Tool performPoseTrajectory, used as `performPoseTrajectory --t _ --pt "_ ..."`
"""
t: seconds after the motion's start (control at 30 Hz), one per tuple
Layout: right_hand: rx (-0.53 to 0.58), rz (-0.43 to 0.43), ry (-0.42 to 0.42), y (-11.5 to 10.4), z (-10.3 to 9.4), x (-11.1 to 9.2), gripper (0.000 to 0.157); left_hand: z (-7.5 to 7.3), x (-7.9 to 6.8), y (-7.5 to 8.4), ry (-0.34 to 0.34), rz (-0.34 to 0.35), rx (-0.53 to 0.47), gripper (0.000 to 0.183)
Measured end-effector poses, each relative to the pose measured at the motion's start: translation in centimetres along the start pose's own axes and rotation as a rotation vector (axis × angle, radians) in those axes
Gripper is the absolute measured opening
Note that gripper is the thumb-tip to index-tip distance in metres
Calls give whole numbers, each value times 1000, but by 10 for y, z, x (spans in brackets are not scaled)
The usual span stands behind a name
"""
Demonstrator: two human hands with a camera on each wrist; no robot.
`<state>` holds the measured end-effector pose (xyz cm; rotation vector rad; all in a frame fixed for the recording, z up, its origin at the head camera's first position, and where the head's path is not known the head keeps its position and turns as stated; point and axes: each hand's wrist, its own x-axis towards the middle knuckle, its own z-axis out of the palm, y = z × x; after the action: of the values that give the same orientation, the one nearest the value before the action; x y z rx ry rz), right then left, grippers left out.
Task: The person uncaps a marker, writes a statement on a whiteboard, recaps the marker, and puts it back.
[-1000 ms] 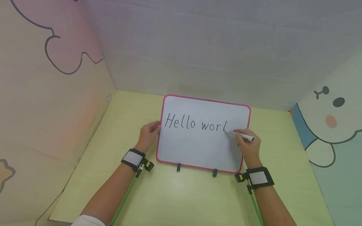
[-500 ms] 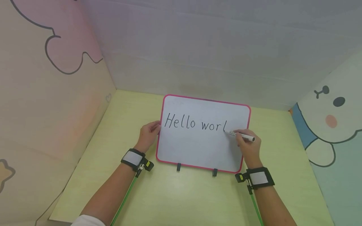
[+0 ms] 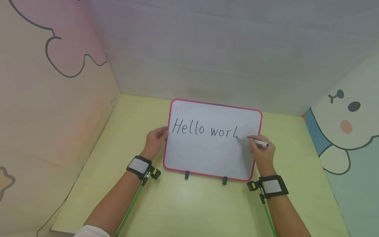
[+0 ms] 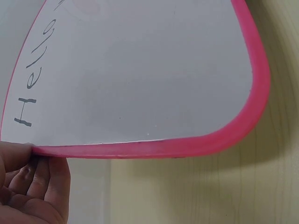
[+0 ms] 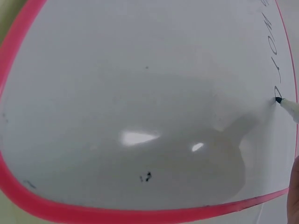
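A whiteboard (image 3: 204,154) with a pink frame stands tilted on the table, reading "Hello worl" in black. At its left edge my left hand (image 3: 154,141) pinches the frame; in the left wrist view the thumb of that hand (image 4: 32,189) lies over the pink rim (image 4: 135,149), fingers curled behind. My right hand (image 3: 263,156) holds a white marker (image 3: 260,143) in a writing grip. The marker (image 5: 290,108) has its dark tip on the board at the foot of the last letter, in the right wrist view. Only a sliver of the right hand (image 5: 293,193) shows there.
Two small black feet (image 3: 187,175) stick out under the board's lower edge. The pale yellow table (image 3: 189,210) meets a grey wall (image 3: 207,65) behind, with cartoon-printed walls on both sides. Each wrist wears a camera strap (image 3: 139,166) with a green cable.
The marker and right hand have shifted slightly right, and the foot of the last letter now has a short stroke to the right. The left hand still holds the board's edge.
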<state>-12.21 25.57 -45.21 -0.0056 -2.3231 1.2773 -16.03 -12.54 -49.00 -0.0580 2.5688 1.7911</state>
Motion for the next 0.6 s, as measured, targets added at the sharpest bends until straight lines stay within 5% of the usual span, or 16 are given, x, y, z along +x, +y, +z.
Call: performPoseTrajectory --t 0.27,0.4,0.6 --pt "-26 30 14 -24 -3 -2 15 1 0 0 3 -10 -5 35" --pt "50 37 32 -37 -7 -2 15 1 0 0 4 -5 -12 35" --pt "144 32 99 -4 -11 2 15 0 1 -1 0 -12 -16 35"
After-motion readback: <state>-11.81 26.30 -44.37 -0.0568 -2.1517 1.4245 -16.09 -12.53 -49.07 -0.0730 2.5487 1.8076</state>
